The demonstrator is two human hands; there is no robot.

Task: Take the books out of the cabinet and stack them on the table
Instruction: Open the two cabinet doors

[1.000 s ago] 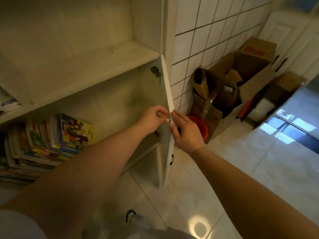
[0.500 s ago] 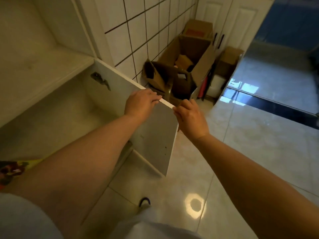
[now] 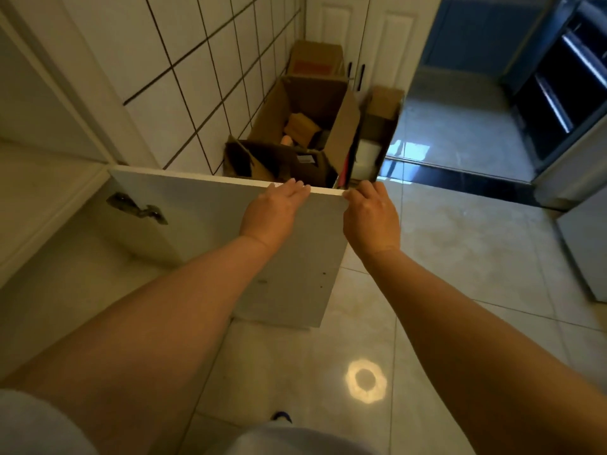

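Swung wider, cabinet door (image 3: 203,218); left hand (image 3: 274,210) and right hand (image 3: 371,218) grip its top edge; open fully, sparing hinge (image 3: 138,208).

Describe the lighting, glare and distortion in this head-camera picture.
Head view: dim, warm light; a bright ring of glare on the floor tiles; cool daylight gleams past the dark threshold; wide-angle bending slants the tiled wall; both hands, left hand and right hand, stay sharp on the cabinet door.
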